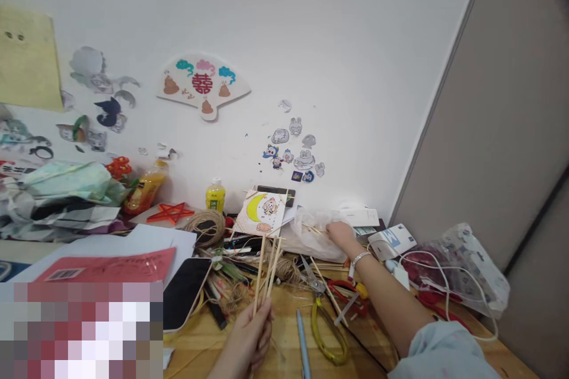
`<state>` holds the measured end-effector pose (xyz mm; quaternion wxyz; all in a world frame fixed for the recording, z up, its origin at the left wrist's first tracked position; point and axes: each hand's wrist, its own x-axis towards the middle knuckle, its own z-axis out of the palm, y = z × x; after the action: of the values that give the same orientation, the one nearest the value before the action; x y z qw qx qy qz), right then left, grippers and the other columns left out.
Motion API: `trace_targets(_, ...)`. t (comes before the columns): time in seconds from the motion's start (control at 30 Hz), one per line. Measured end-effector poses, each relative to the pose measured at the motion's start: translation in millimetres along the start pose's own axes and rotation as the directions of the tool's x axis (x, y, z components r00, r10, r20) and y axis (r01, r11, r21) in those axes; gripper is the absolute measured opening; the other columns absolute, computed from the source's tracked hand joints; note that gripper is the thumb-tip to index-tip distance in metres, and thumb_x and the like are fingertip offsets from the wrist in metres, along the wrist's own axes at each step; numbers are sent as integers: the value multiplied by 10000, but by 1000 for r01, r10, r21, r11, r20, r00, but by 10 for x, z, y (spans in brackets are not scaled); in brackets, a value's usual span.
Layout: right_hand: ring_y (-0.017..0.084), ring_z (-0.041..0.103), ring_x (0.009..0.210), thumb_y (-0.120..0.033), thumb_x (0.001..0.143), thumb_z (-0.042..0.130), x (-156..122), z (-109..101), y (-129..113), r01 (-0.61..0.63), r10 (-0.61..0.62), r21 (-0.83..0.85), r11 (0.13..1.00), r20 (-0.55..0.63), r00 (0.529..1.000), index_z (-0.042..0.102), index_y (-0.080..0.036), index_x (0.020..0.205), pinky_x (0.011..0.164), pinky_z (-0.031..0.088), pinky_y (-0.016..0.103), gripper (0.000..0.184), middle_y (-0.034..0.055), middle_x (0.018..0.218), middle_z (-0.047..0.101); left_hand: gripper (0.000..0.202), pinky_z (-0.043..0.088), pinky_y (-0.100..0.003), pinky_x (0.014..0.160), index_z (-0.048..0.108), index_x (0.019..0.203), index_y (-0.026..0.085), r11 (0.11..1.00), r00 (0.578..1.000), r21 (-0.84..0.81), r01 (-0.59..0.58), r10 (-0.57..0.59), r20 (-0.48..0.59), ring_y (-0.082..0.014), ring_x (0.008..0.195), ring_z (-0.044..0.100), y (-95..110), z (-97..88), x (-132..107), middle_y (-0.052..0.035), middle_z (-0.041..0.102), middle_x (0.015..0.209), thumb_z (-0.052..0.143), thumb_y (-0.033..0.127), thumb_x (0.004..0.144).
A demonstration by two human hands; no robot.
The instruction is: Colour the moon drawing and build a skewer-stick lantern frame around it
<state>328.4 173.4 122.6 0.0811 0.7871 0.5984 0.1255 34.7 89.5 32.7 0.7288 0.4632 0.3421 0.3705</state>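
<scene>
My left hand (255,331) is closed around several thin wooden sticks (269,269), which point upward above the table. At the back, my right hand (343,237) reaches to a clear plastic bag (306,240) with pale sticks (315,230) in it. Its fingers are curled at the bag, and what they grip is hidden. Between my arms lie yellow-handled scissors (329,337), red-handled pliers (349,296) and a light blue pen (303,343). Beyond the held sticks stands a card with a moon drawing (261,213), framed with sticks.
A phone (186,293) and a red booklet (109,266) lie on the left. Behind them are a twine coil (205,226), a red star (170,213) and drink bottles (216,195). A white box (391,241), white cable (466,269) and plastic packaging (478,266) occupy the right.
</scene>
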Motion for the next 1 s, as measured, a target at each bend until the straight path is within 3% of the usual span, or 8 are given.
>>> trace_targets(0.27, 204, 613, 987, -342, 918, 558, -135, -330, 152, 14, -5, 57, 998, -153, 988, 589, -162, 1125, 852, 513, 424, 277, 72, 1145, 614, 657, 153, -147, 273, 445, 652, 223, 999, 999, -22, -27, 27, 17, -24, 261, 183, 2, -40, 2, 125, 349, 336, 599, 841, 490)
trace_targets(0.4, 206, 625, 978, -293, 954, 463, -369, -521, 382, -54, 80, 112, 992, -240, 968, 650, -149, 985, 843, 460, 351, 239, 99, 1034, 676, 654, 140, -135, 287, 457, 662, 216, 999, 1000, -23, -23, 23, -6, -21, 281, 189, 11, -18, -27, 124, 346, 351, 600, 835, 504)
trace_targets(0.57, 244, 648, 902, -278, 956, 349, -720, -645, 585, -169, 242, 242, 955, -316, 917, 667, -145, 917, 710, 402, 303, 347, 162, 938, 704, 637, 131, -127, 312, 483, 681, 202, 999, 997, -6, -41, 40, -58, -10, 314, 173, 15, 8, -88, 125, 344, 381, 620, 806, 533)
trace_targets(0.7, 239, 636, 779, -308, 926, 358, -927, -547, 630, -159, 302, 411, 898, -310, 902, 652, -156, 789, 647, 374, 293, 359, 147, 810, 697, 667, 137, -134, 300, 473, 679, 210, 999, 997, 13, -44, 45, -62, -18, 302, 185, 8, -8, -69, 120, 351, 369, 592, 841, 500)
trace_targets(0.8, 225, 601, 705, -371, 916, 312, -1056, -387, 588, -73, 299, 572, 817, -313, 901, 603, -174, 697, 619, 379, 292, 415, 104, 705, 656, 671, 126, -133, 298, 468, 678, 212, 999, 998, 9, -40, 41, -49, -18, 295, 185, 8, -25, -36, 122, 345, 364, 589, 846, 494)
trace_targets(1.0, 144, 439, 469, -619, 874, 247, -1295, -2, 89, 146, 213, 816, 560, -311, 926, 578, -199, 724, 470, 353, 251, 557, -25, 518, 474, 640, 131, -127, 307, 490, 685, 199, 997, 995, -26, -72, 70, -74, -7, 301, 175, 39, -8, -52, 126, 341, 372, 626, 804, 528)
